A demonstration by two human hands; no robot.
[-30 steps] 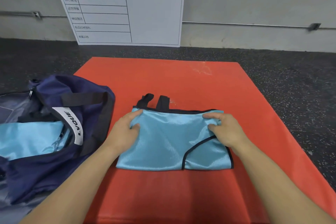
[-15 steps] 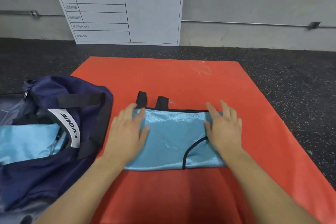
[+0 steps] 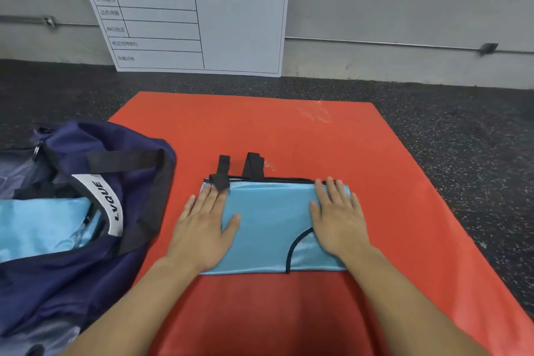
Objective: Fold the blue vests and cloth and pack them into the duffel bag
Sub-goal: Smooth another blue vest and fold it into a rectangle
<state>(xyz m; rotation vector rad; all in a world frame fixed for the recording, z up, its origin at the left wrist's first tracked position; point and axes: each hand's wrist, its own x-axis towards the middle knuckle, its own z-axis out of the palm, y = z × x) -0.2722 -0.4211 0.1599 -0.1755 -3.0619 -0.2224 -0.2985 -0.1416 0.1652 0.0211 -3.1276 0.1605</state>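
Pressing flat — left hand and right hand on folded vest.

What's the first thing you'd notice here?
A bright orange mat fills the middle of the floor, with a folded blue vest on it. The left hand and right hand press flat on the vest. A navy bag lies open at the mat's left edge, blue fabric inside.
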